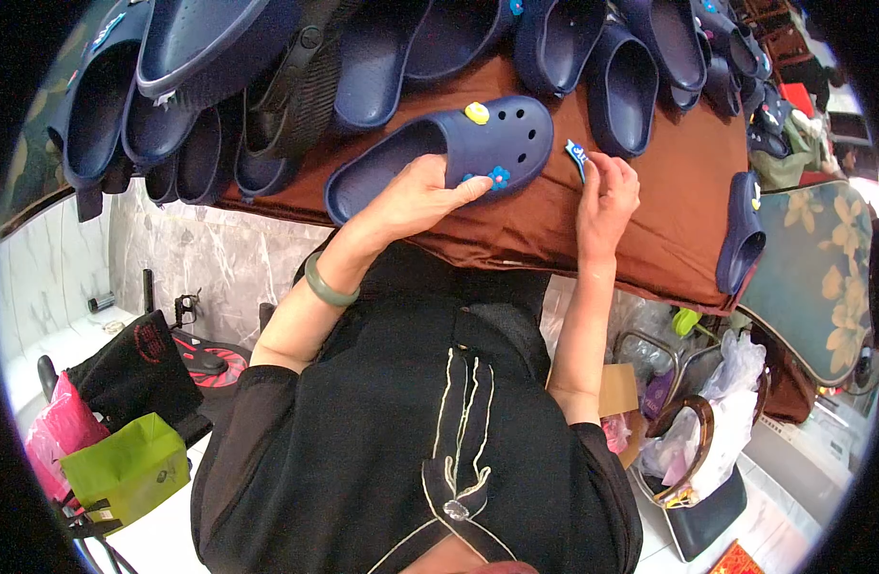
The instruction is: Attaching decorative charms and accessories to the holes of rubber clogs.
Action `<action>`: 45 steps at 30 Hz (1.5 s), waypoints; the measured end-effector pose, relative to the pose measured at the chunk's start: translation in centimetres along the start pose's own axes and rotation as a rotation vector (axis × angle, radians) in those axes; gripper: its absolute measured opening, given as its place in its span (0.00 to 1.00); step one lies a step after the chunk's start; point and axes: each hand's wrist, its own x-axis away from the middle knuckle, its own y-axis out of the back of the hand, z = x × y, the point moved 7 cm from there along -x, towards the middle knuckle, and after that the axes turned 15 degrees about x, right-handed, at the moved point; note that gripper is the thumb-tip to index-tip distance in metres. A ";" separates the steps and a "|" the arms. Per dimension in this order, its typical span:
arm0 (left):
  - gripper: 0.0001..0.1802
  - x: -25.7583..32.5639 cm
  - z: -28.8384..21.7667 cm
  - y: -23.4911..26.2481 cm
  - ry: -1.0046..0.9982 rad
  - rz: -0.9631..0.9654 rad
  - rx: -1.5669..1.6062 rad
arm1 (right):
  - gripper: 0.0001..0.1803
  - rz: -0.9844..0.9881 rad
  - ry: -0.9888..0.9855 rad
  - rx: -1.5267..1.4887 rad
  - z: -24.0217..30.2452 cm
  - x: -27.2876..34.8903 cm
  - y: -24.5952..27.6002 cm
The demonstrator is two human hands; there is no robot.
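A navy clog [492,143] with round holes in its toe lies on the brown cloth. My left hand [416,199] grips it, fingers inside the opening and thumb on the upper. Beside that thumb sits a blue flower charm [499,177], and a yellow round charm [476,113] is fixed farther up the clog. To the right of the toe, my right hand [608,203] pinches a small blue charm with white markings [577,158] between thumb and fingers. It is held apart from the clog. My left fingertips are hidden inside the shoe.
Several navy clogs [623,91] line the far side of the brown cloth [674,215], and more are heaped at left. One decorated clog [743,234] rests at the right edge. Below stand a green bag [129,469] on the left and a handled basket [683,450] on the right.
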 end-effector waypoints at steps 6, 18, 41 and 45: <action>0.21 0.1 0.5 0.1 -0.006 -0.001 0.032 | 0.11 0.137 0.031 0.052 -1.0 0.4 -2.2; 0.24 0.1 0.4 -0.1 0.083 0.036 0.069 | 0.09 -0.169 0.155 -0.164 6.5 -1.6 0.6; 0.21 -0.1 2.4 0.1 0.108 0.061 -0.002 | 0.15 0.137 0.420 0.293 11.3 -1.2 0.0; 0.21 0.1 1.9 -0.1 0.068 0.076 0.041 | 0.13 0.105 0.404 0.313 11.9 -0.1 0.1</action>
